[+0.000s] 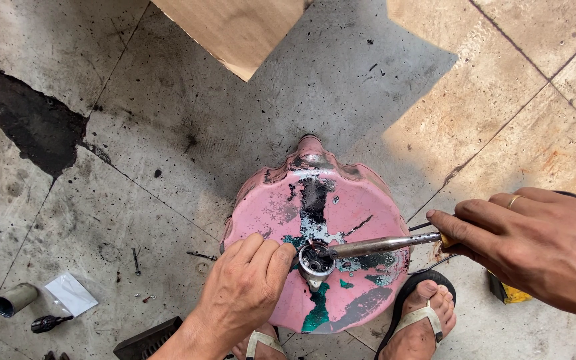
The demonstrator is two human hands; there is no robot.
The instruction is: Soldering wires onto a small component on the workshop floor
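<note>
1. A worn pink plastic stool (341, 213), its paint flaked and stained black and green, stood on a stained tiled floor (168, 133).
2. The left hand (251, 287) pinched a small round metal part (315, 259) lying on the stool's seat.
3. The right hand (535, 243), a ring on one finger, held a metal rod-like tool (375, 246) whose tip met that part.
4. Two sandalled feet showed below.
5. A grey tube (13, 299) lay well apart at the lower left.

A round metal part (315, 260) sits on the stool (341, 200), with a tube (15, 299) far left on the floor (168, 100).
</note>
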